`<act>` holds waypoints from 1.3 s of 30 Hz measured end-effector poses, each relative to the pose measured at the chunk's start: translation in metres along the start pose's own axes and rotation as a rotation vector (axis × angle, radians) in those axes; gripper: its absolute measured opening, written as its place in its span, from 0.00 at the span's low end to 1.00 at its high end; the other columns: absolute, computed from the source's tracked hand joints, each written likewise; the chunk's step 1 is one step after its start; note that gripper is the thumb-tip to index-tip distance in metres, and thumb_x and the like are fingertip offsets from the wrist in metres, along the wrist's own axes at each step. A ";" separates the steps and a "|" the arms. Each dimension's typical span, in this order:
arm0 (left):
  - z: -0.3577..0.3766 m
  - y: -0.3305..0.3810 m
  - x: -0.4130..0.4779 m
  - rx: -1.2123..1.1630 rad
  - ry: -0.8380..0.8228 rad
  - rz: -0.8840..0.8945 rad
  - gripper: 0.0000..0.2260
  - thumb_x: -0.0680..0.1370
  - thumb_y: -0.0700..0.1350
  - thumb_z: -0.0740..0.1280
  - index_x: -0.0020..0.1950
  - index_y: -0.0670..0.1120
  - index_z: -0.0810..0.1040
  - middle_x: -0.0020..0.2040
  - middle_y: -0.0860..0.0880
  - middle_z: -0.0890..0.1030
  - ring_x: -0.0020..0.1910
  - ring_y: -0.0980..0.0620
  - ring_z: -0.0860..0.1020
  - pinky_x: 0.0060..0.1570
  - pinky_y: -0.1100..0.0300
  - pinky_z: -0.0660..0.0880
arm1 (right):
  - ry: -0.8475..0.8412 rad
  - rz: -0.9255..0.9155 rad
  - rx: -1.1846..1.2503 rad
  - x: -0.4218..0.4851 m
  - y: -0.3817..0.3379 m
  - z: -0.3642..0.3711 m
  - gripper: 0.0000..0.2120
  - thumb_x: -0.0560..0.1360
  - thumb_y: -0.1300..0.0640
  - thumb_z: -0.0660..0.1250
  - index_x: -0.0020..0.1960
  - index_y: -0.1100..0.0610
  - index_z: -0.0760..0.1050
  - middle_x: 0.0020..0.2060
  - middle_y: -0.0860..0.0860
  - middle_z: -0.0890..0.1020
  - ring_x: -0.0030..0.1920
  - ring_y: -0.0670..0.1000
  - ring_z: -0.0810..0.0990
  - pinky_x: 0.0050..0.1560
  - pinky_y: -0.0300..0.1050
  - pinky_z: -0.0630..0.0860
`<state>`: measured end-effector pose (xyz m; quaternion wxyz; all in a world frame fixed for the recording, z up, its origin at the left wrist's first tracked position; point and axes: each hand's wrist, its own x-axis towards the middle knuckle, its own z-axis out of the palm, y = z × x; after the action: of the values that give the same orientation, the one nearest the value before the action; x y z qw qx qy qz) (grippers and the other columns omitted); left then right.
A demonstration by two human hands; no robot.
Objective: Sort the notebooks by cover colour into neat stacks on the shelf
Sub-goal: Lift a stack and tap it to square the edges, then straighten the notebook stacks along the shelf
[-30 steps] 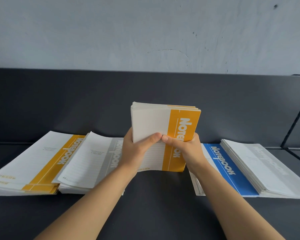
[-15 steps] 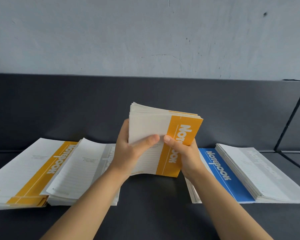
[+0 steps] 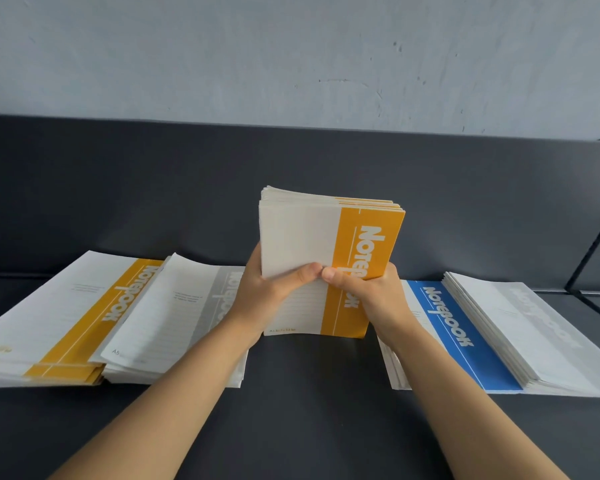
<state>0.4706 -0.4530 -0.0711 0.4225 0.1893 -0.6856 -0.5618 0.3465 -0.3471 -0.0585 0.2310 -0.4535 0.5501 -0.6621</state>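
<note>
soft even daylight, sharp centre, wide-angle bending at edges.

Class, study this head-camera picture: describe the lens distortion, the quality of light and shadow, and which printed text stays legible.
Head view: wide-angle stretch splays the yellow stack and right grey stack outward; light is soft and even, no glare or hard shadow on the dark shelf; the lettering on the held yellow bundle is crisp, the small print on the left grey stack unreadable.
</note>
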 end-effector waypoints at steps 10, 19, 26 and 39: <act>-0.002 0.013 0.006 0.347 0.046 -0.217 0.28 0.68 0.65 0.70 0.59 0.48 0.78 0.49 0.53 0.83 0.47 0.56 0.81 0.41 0.64 0.77 | 0.126 0.168 -0.079 0.010 -0.004 -0.008 0.12 0.64 0.50 0.76 0.43 0.49 0.76 0.35 0.42 0.84 0.33 0.43 0.84 0.29 0.35 0.77; -0.007 0.007 0.012 0.425 0.004 -0.519 0.19 0.74 0.50 0.69 0.60 0.44 0.70 0.53 0.48 0.77 0.48 0.55 0.75 0.40 0.59 0.70 | 0.167 0.455 -0.516 0.018 0.011 -0.004 0.35 0.64 0.38 0.75 0.63 0.53 0.67 0.52 0.48 0.77 0.49 0.49 0.77 0.43 0.44 0.73; -0.009 0.003 0.005 0.661 -0.026 -0.396 0.20 0.71 0.47 0.72 0.59 0.47 0.67 0.56 0.48 0.78 0.53 0.49 0.78 0.54 0.48 0.77 | 0.092 0.548 -0.643 0.012 0.015 0.000 0.35 0.64 0.37 0.74 0.62 0.56 0.68 0.51 0.49 0.77 0.49 0.50 0.77 0.44 0.43 0.72; -0.006 -0.006 0.004 0.682 -0.110 -0.437 0.26 0.75 0.49 0.72 0.68 0.44 0.65 0.62 0.48 0.74 0.56 0.50 0.75 0.48 0.58 0.73 | 0.120 0.402 -0.669 0.011 0.009 0.009 0.24 0.68 0.43 0.74 0.56 0.53 0.70 0.47 0.46 0.76 0.48 0.49 0.76 0.45 0.44 0.74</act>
<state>0.4721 -0.4617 -0.0749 0.1688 0.4293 -0.7978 -0.3882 0.3469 -0.3632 -0.0631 0.1629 -0.3477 0.8257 -0.4132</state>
